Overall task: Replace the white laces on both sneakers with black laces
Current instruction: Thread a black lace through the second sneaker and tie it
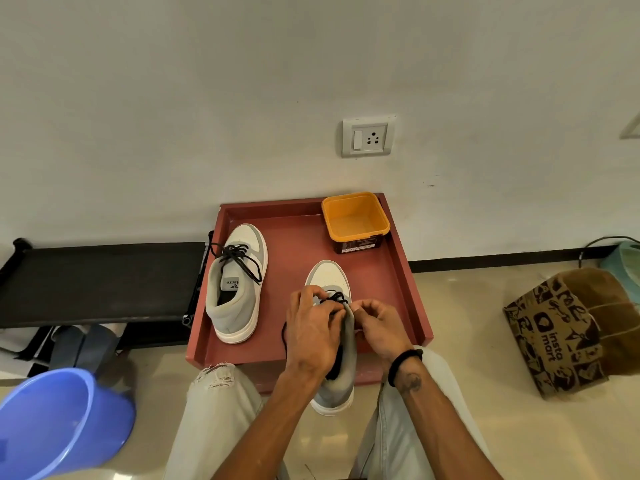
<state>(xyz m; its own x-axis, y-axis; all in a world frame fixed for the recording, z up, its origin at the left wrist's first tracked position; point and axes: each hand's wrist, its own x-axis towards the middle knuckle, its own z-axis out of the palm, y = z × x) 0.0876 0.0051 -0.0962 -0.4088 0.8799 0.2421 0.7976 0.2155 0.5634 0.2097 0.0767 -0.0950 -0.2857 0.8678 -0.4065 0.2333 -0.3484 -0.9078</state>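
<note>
While both hands work at its lacing, the near sneaker point(330, 277) lies on the red tray point(298, 237) with its toe toward the wall, and its heel reaches over the tray's front edge, between the person's knees. The left hand point(313, 332) has its fingers curled over the tongue area and pinches the black lace point(334, 296) there. The right hand point(375, 325) is also curled, its fingertips point(356, 308) meeting the lace at the right side of the sneaker; it wears a dark band on the wrist. A loop of the same lace hangs out at the left of the left hand.

The second sneaker point(239, 282) stands well apart on the left part of the tray, upright, toe toward the wall, and it already has a black lace through its eyelets, with loose ends lying over the opening. In the far right corner of the tray stands an orange tub point(355, 220) without a lid.

Beside the tray on the left is a black rack point(97, 282), and near the bottom left corner a blue bucket point(62, 420) stands on the floor. On the right a brown printed paper bag point(561, 330) sits on the floor. On the wall above the tray there is a white socket point(369, 136).
</note>
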